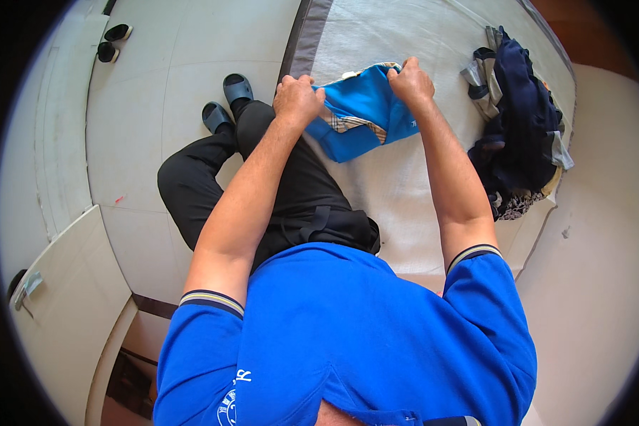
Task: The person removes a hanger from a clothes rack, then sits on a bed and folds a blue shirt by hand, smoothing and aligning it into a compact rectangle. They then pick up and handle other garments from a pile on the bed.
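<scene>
A light blue garment [359, 96] with beige plaid trim and a small white tag is stretched between my hands, over the edge of a pale bed sheet. My left hand [414, 82] pinches its upper right corner. My right hand [298, 98] grips the upper left end of the same cloth. The lower part of the garment hangs or rests in folds, and I cannot tell which. To the right of my left hand lies a heap of dark navy and grey clothes [527, 106] on the bed.
I sit on the bed [404, 213], my legs in black trousers [303, 175] towards the tiled floor [133, 133]. Grey slippers [238, 88] are on my feet. A pair of black shoes [118, 32] stands by the wall. A door [74, 277] with a handle is at lower left.
</scene>
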A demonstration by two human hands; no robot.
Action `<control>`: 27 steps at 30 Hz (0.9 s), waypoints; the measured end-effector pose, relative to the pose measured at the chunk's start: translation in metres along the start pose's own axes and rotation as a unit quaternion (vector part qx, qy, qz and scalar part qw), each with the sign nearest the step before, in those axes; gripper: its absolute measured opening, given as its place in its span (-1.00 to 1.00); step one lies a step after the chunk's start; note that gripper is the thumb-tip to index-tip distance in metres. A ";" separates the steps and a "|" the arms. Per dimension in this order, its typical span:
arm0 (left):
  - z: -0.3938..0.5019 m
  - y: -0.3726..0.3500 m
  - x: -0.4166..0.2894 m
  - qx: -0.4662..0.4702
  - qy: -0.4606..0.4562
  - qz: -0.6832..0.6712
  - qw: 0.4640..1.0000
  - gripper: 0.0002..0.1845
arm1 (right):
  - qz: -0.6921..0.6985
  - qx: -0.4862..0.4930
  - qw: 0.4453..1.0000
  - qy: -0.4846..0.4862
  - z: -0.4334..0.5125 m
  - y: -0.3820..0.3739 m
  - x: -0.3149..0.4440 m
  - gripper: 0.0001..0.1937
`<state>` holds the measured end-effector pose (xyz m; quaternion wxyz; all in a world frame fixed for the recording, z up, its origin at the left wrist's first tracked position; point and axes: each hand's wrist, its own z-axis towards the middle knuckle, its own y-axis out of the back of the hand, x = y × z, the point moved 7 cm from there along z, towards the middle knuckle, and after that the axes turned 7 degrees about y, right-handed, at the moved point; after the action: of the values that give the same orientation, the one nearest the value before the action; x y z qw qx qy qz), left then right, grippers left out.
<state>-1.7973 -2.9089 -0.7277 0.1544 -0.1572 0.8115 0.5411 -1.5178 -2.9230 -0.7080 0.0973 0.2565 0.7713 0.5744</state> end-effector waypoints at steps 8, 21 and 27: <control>0.009 -0.015 0.015 0.078 0.038 -0.128 0.988 -0.68 | -0.001 0.003 1.000 -0.002 0.020 -0.007 -0.014 -0.57; -0.018 -0.009 0.017 -0.115 0.058 -0.304 0.944 -0.58 | 0.297 -0.009 0.950 -0.096 0.021 -0.038 -0.041 -0.41; -0.122 -0.072 0.045 0.297 0.148 -0.423 0.843 -0.50 | 0.195 -0.047 0.980 -0.014 -0.010 -0.015 -0.085 -0.13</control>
<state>-1.8171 -3.0521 -0.7615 0.2862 -0.5102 0.8012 0.1261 -1.4542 -2.9774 -0.7309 0.0059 0.4051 0.6771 0.6144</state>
